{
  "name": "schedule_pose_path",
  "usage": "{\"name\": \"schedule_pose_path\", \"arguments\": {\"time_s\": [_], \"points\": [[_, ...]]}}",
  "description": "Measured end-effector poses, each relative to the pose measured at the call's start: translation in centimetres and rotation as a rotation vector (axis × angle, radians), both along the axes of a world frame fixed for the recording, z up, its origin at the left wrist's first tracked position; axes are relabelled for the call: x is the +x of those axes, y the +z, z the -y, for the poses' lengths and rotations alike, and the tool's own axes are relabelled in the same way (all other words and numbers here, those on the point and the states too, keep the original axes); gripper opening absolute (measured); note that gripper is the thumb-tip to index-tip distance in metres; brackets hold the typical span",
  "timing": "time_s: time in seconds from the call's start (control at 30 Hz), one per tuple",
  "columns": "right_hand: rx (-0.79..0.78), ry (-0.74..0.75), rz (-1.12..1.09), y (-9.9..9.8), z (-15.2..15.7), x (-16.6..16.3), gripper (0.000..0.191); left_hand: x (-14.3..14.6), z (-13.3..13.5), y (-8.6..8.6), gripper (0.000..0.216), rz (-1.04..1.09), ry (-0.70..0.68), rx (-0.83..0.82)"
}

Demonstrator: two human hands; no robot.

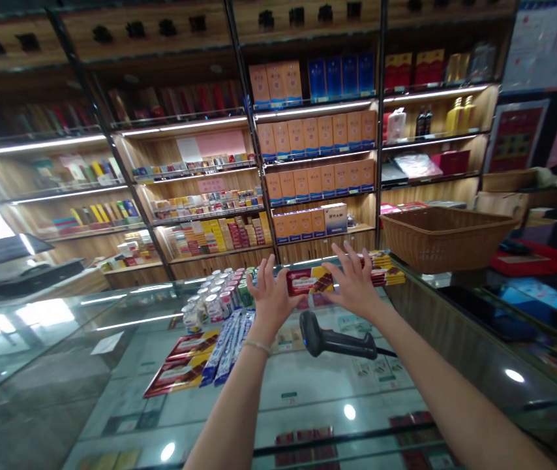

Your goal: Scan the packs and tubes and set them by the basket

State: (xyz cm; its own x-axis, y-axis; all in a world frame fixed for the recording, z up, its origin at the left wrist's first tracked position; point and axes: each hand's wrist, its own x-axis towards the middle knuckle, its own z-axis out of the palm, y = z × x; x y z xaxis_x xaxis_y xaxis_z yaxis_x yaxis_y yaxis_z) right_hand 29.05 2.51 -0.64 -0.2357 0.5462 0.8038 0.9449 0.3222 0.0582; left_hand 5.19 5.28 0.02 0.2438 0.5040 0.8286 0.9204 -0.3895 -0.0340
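A red and yellow chocolate biscuit packet (305, 281) is held level between my two hands over the far part of the glass counter. My left hand (271, 297) grips its left end, the thumb along the lower edge and the fingers raised. At the other end my right hand (354, 284) has hold of it, with the thumb on its front and the fingers spread upward. Similar packets lie in a stack (389, 269) just beyond my right hand. Below the hands, a black barcode scanner (334, 341) rests on the glass, its cable running right.
Left of my left wrist lie blue and white long packets (229, 346) and more red and yellow packets (180, 365). Several small cans or jars (214, 297) stand behind them. A brown woven basket (447, 238) sits at the right. Stocked shelves (317, 160) line the wall.
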Motion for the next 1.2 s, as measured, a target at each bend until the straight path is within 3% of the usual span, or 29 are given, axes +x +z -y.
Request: {"name": "schedule_pose_path", "arguments": {"time_s": [0.3, 0.93, 1.07, 1.2], "points": [[0.102, 0.041, 0.095, 0.9, 2.5, -0.9, 0.059, 0.7, 2.2, 0.5, 0.082, -0.142, -0.058, 0.034], [0.198, 0.092, 0.185, 1.4, 3.7, -2.3, 0.058, 2.6, 3.5, 0.5, 0.052, -0.128, -0.121, 0.157], [0.163, 0.130, 0.148, 1.3, 3.8, -1.8, 0.059, 2.2, 3.2, 0.2, 0.054, -0.101, -0.122, 0.114], [0.108, 0.114, -0.038, 1.2, 3.0, 0.0, 0.060, 1.6, 2.8, 0.1, 0.056, -0.038, -0.078, 0.074]]}}
